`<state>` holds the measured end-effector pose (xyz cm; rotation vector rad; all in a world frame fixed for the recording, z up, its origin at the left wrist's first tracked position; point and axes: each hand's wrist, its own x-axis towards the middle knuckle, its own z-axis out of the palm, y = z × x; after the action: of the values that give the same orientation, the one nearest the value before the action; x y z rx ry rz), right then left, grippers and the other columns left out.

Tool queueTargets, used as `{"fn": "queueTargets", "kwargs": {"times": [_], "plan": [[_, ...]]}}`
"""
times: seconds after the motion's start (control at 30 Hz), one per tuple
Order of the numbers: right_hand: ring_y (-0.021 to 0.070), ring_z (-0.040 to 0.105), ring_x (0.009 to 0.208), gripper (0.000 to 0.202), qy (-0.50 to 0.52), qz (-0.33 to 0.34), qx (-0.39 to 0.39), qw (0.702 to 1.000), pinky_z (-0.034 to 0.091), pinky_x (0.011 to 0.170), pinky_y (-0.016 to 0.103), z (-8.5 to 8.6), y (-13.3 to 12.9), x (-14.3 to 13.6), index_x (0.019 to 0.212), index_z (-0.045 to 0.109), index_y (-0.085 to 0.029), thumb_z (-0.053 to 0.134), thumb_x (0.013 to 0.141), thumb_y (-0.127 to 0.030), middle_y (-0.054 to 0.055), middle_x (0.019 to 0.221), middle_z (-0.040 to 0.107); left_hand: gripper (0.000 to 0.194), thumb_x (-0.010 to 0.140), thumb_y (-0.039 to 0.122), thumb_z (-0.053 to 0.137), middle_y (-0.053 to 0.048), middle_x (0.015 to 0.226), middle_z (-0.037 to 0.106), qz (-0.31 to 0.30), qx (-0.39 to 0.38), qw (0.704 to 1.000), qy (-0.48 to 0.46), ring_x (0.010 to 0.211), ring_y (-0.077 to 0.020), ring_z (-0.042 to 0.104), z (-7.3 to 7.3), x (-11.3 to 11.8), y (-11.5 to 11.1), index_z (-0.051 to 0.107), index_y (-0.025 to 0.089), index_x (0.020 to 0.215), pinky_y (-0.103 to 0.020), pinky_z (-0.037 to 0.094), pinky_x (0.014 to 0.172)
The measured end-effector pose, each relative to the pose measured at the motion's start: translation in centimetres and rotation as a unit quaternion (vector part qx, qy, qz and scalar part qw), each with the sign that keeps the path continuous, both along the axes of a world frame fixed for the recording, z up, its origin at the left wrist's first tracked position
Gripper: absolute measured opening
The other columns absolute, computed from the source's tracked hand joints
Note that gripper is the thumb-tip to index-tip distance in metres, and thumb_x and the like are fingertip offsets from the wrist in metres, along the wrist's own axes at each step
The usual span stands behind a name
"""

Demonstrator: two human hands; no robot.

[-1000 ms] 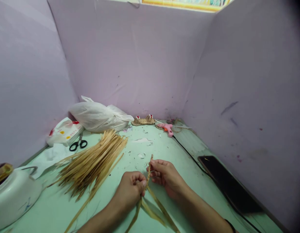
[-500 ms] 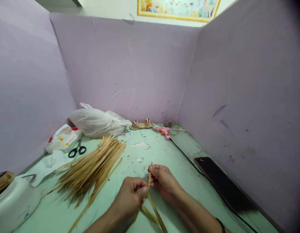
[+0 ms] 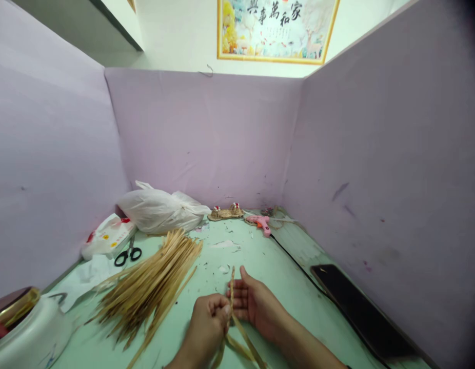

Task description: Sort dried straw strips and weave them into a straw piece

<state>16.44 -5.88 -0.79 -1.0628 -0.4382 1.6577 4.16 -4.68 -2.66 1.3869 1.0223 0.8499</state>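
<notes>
A thin braid [image 3: 232, 287] of dried, straw-coloured plant strips stands nearly upright between my hands. My left hand [image 3: 207, 324] is closed, pinching the braid near its lower end between thumb and fingers. Below that pinch, loose flat strips [image 3: 245, 339] trail toward the front edge of the view. My right hand [image 3: 262, 310] is open beside the braid, thumb raised and fingers extended just behind it; whether the fingers touch it I cannot tell. To the left of my hands lies a fanned bundle of dried strips [image 3: 156, 287].
Black-handled scissors [image 3: 129, 254], a tissue pack [image 3: 110, 236] and a white plastic bag [image 3: 164, 210] lie left. Behind are a woven piece [image 3: 225, 213] and a pink glue gun [image 3: 259, 223] with a cord. A dark phone [image 3: 356, 307] lies right; a white pot [image 3: 30, 338] front left. Purple partitions [image 3: 206, 128] enclose the table.
My right hand has let go of the braid's upper part and spread its fingers. My left hand keeps its pinch. The camera has tilted upward, showing more of the wall picture.
</notes>
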Motion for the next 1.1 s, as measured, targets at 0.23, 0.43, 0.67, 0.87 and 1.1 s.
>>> {"fn": "queueTargets", "kwargs": {"times": [0.23,0.43,0.67,0.87,1.1], "plan": [[0.0072,0.043,0.035,0.027,-0.126,0.058,0.019,0.99,0.033,0.04,0.019,-0.9,-0.4,-1.5,0.066,0.051,-0.016,0.069,0.055,-0.032,-0.003,0.043,0.051,0.02,0.055,0.03,0.054,0.003,0.037,0.042,0.057,-0.003,0.998,0.005,0.039,-0.0083,0.034,0.7,-0.2,0.9,0.046,0.017,0.043,-0.021,0.025,0.043],[0.0055,0.034,0.041,0.014,-0.322,0.074,0.118,0.937,0.023,0.043,0.02,-2.0,0.0,-0.8,0.054,0.052,-0.014,0.059,0.057,-0.026,-0.005,0.042,0.045,0.015,0.055,0.024,0.049,0.004,0.037,0.042,0.054,0.016,0.997,0.048,0.041,-0.0085,0.034,1.1,-0.2,0.8,0.045,0.017,0.042,-0.022,0.025,0.044],[0.0085,0.037,0.046,0.013,-0.377,0.043,0.105,0.919,0.027,0.047,0.021,-2.5,-0.1,-1.1,0.049,0.053,-0.014,0.054,0.057,-0.024,-0.003,0.044,0.048,0.011,0.056,0.019,0.049,0.003,0.039,0.043,0.073,0.006,0.995,0.063,0.042,-0.0092,0.036,0.4,0.0,0.9,0.045,0.017,0.046,-0.022,0.027,0.045],[0.0101,0.042,0.046,0.014,-0.387,0.003,0.118,0.915,0.031,0.049,0.022,-2.0,0.0,-1.2,0.047,0.056,-0.013,0.05,0.057,-0.022,0.0,0.045,0.054,0.012,0.064,0.025,0.049,0.002,0.044,0.046,0.071,0.037,0.992,0.095,0.043,-0.0111,0.04,0.1,-0.2,1.3,0.047,0.017,0.055,-0.023,0.029,0.045],[0.0111,0.041,0.045,0.018,-0.393,-0.066,0.128,0.908,0.032,0.049,0.024,-0.8,0.0,-0.5,0.044,0.053,-0.015,0.05,0.058,-0.027,0.0,0.042,0.051,0.017,0.071,0.018,0.045,-0.004,0.061,0.059,0.01,0.196,0.955,0.224,0.061,-0.0158,0.052,2.1,-1.5,1.2,0.058,0.015,0.061,-0.025,0.034,0.058]]}}
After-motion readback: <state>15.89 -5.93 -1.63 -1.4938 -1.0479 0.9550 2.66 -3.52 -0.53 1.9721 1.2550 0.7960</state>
